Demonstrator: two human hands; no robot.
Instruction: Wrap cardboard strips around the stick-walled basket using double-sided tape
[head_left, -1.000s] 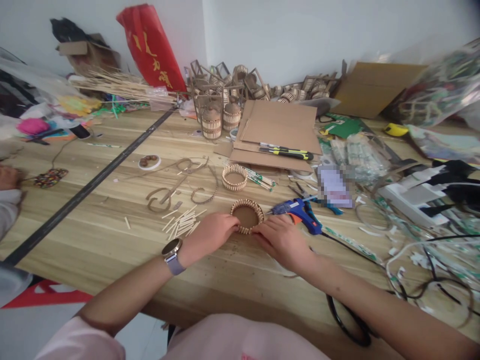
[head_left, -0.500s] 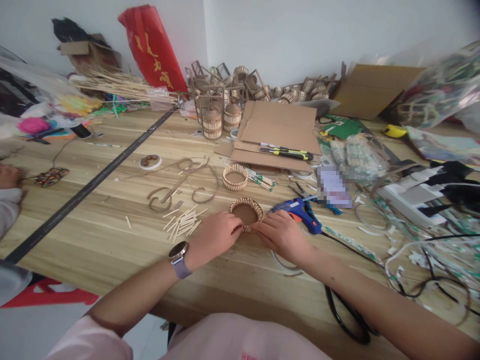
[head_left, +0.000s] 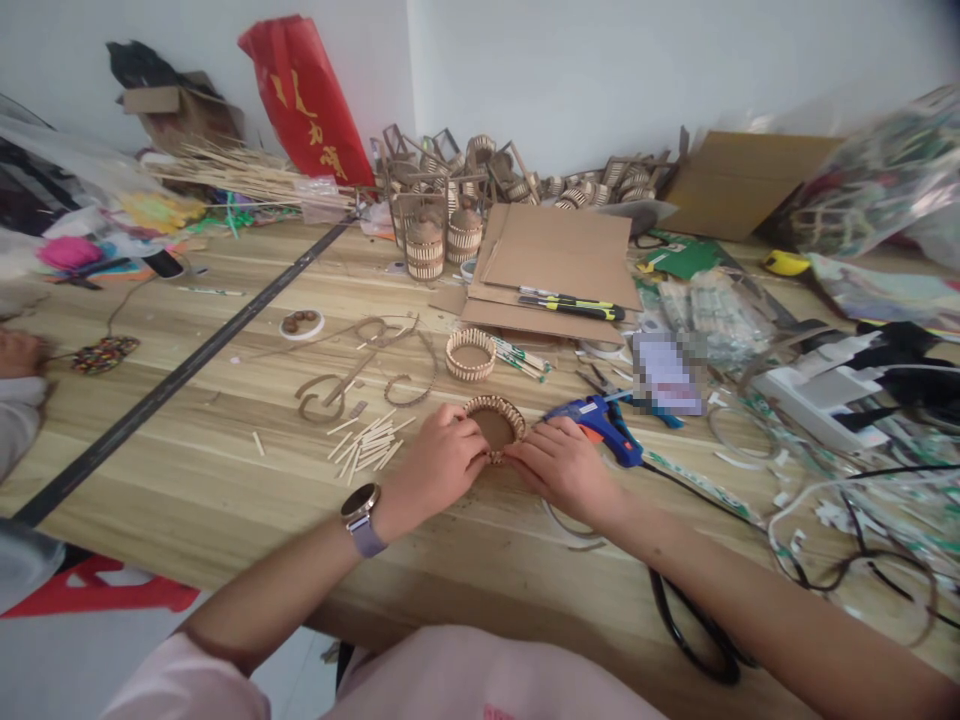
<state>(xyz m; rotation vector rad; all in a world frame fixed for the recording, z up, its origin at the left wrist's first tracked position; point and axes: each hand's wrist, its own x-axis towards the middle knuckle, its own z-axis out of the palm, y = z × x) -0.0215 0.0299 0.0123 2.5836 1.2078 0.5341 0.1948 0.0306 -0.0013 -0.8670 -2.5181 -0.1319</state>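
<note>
A small round basket (head_left: 496,428) of upright wooden sticks with a brown cardboard base rests on the table between my hands. My left hand (head_left: 450,450) is closed on its left rim, fingers over the edge. The fingers of my right hand (head_left: 559,458) pinch the near right part of the rim. A second round stick basket (head_left: 471,356) stands just beyond. Loose short sticks (head_left: 367,445) lie to the left of my left hand. Right beside my right hand lies a blue glue gun (head_left: 600,420), partly behind the fingers.
Cardboard sheets (head_left: 559,255) with utility knives (head_left: 574,306) lie farther back, by finished small baskets (head_left: 425,250). Pliers and a phone (head_left: 666,372) are to the right, near a white power strip (head_left: 817,395) and cables. Another person's hand (head_left: 19,352) is at far left.
My left hand has shifted its grip up along the left rim, its fingers now higher over the edge. My right hand stays at nearly the same spot.
</note>
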